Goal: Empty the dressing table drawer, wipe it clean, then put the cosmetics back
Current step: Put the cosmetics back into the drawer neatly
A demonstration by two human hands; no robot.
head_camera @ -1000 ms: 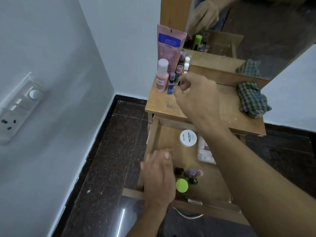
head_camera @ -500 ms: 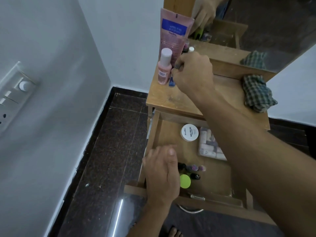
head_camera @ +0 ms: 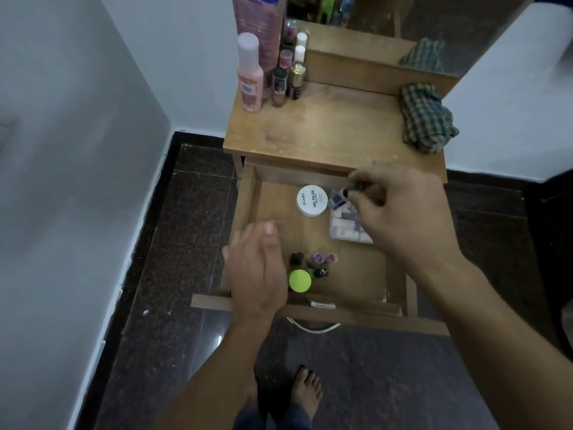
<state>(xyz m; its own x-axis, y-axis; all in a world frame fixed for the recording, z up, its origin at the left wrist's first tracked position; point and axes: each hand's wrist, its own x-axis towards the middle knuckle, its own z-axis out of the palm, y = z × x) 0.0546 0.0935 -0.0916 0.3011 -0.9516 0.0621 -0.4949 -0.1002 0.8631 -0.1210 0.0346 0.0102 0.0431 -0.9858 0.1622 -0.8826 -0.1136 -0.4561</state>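
The wooden drawer (head_camera: 356, 274) of the dressing table is pulled out. My right hand (head_camera: 403, 212) is shut on a small blue nail polish bottle (head_camera: 341, 194) with a dark cap, held over the drawer's back right. Just left of it lies a white round jar (head_camera: 311, 200). A clear pouch of white tubes (head_camera: 344, 228) is partly under my right hand. Several small bottles (head_camera: 319, 262) and a green-lidded jar (head_camera: 299, 280) stand near the drawer's front. My left hand (head_camera: 257, 274) rests flat and empty at the front left.
On the table top (head_camera: 325, 131) stand a pink tube (head_camera: 257, 23), a pink bottle (head_camera: 250, 76) and several nail polish bottles (head_camera: 286, 79) at the back left. A checked cloth (head_camera: 426, 117) lies at the right. White wall is close on the left. My bare foot (head_camera: 305, 389) is below the drawer.
My right hand took the blue nail polish bottle from the table top's back left and brought it down over the drawer. My left hand stayed in place. The view tilted downward.
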